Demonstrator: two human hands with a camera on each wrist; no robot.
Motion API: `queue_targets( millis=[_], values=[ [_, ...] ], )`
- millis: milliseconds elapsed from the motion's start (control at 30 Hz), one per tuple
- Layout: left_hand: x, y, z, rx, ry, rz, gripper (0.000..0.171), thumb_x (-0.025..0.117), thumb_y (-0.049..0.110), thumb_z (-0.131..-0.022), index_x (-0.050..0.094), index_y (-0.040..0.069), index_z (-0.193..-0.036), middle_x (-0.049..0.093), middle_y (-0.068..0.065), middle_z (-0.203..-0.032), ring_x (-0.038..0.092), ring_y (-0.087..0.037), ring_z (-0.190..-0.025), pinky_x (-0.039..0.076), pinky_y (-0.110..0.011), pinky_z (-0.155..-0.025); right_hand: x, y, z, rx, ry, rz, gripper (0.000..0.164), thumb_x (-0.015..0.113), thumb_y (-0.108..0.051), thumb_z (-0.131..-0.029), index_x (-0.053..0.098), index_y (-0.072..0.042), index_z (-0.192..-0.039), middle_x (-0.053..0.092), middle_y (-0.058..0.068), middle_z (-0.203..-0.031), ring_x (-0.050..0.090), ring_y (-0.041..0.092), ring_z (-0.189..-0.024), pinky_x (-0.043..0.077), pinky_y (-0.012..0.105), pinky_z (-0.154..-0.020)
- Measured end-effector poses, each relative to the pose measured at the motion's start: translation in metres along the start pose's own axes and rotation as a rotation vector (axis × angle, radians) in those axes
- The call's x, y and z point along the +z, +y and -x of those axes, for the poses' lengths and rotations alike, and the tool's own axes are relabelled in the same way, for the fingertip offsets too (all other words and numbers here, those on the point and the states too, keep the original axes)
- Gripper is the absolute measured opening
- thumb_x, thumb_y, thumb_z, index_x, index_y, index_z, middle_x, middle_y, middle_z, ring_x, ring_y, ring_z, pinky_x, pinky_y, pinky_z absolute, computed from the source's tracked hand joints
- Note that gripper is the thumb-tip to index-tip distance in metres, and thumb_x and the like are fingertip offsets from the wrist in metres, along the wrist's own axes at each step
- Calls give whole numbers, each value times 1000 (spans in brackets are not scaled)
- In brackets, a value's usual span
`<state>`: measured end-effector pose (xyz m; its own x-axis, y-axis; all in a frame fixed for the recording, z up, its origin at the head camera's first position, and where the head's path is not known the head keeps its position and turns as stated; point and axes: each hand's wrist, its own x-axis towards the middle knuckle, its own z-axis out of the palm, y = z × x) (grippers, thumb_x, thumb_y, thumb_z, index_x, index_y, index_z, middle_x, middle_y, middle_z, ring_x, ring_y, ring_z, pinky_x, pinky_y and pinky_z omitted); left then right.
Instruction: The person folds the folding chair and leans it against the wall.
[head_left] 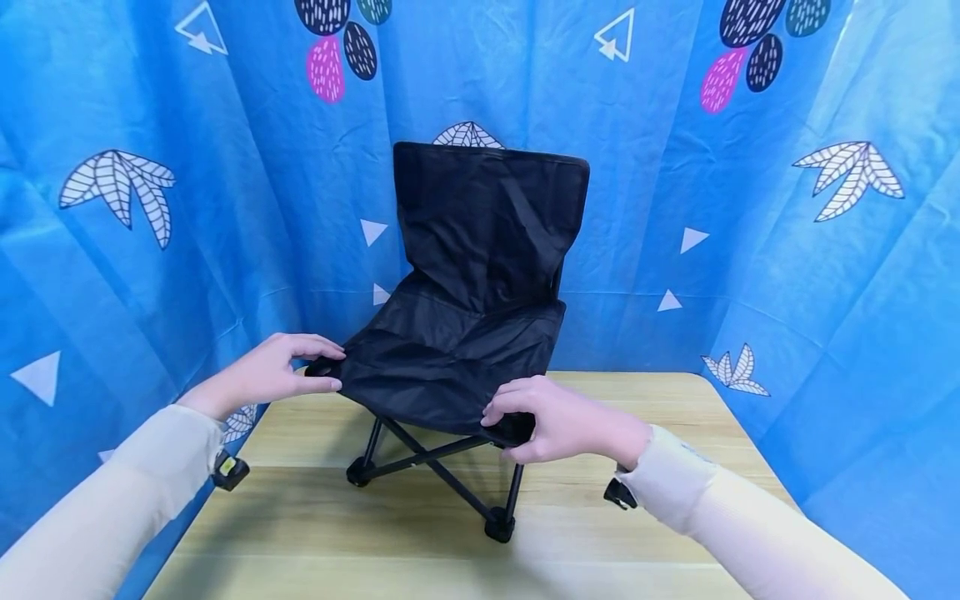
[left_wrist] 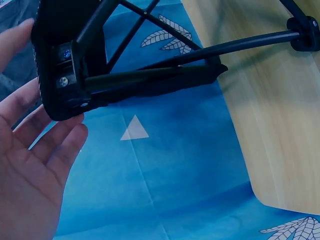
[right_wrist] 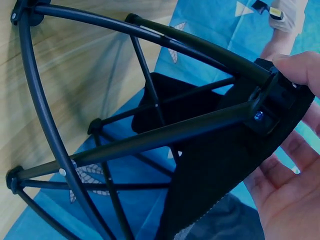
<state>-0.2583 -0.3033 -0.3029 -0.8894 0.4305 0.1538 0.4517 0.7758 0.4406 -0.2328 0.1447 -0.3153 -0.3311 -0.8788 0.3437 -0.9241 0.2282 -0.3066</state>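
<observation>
In the head view, the black chair [head_left: 483, 225] stands unfolded on the table [head_left: 600, 558], your left hand [head_left: 272, 371] and right hand [head_left: 566, 421] gripping its front corners. In the left wrist view, your fingers [left_wrist: 66, 150] clasp one corner. In the right wrist view, your thumb [right_wrist: 300, 67] presses the other.
</observation>
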Motion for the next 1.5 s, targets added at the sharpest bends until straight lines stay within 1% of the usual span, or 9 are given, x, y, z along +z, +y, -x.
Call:
queue_targets(
  millis=[267,400,533,667,833,1000,1167,1300,1500],
  values=[
    [1,5,-2,31,-51,-6,55,90,40,-89,76,14,-136,69,-15,-146,58,-45,-140,49,-71,-113,-5,4,11,26,10,67,35,88,-10,-82,79,-12,-116,78,0,-119,72,20,-114,60,38,-101],
    [3,5,-4,72,-59,-28,58,93,38,-87,76,13,-136,70,-13,-145,60,-44,-139,50,-70,-112,-6,8,16,19,24,76,36,89,-8,-81,78,-11,-116,78,2,-121,72,22,-115,60,40,-101],
    [7,6,-6,119,-47,-49,55,95,31,-85,77,12,-134,72,-14,-142,62,-45,-136,52,-68,-110,-8,9,23,45,20,71,37,88,-6,-81,77,-12,-115,77,3,-122,72,22,-116,60,42,-101],
    [11,9,-8,133,-37,-56,52,95,22,-84,78,10,-132,72,-15,-141,64,-45,-135,53,-68,-110,-12,10,29,87,11,63,36,88,-6,-82,77,-13,-115,77,4,-123,73,23,-115,62,42,-99],
    [16,14,-11,174,-26,-58,51,96,18,-82,79,11,-129,74,-13,-138,66,-42,-132,55,-66,-108,-17,12,36,126,2,52,36,88,-5,-82,78,-14,-116,76,5,-125,73,24,-114,63,43,-98],
    [21,17,-15,220,-13,-52,50,97,16,-80,80,13,-126,76,-8,-134,69,-37,-128,57,-62,-106,-21,16,44,128,12,36,37,88,-3,-81,78,-14,-114,77,6,-125,74,25,-112,64,42,-96],
    [26,21,-18,253,6,-61,48,99,16,-79,81,14,-124,77,-4,-130,71,-34,-124,58,-59,-105,-23,22,50,122,32,23,38,87,-1,-79,77,-15,-113,78,4,-123,75,23,-112,63,43,-95],
    [29,27,-20,271,10,-64,46,99,13,-78,82,14,-121,78,-4,-127,72,-33,-121,59,-59,-103,-25,25,54,118,47,26,39,85,1,-77,76,-14,-113,79,3,-121,75,22,-112,62,44,-95],
    [34,36,-22,294,19,-61,42,98,11,-78,82,13,-117,78,-2,-124,73,-31,-118,60,-55,-102,-30,28,61,137,36,23,40,84,3,-78,76,-13,-113,79,4,-121,75,23,-112,63,44,-95]
  ],
)
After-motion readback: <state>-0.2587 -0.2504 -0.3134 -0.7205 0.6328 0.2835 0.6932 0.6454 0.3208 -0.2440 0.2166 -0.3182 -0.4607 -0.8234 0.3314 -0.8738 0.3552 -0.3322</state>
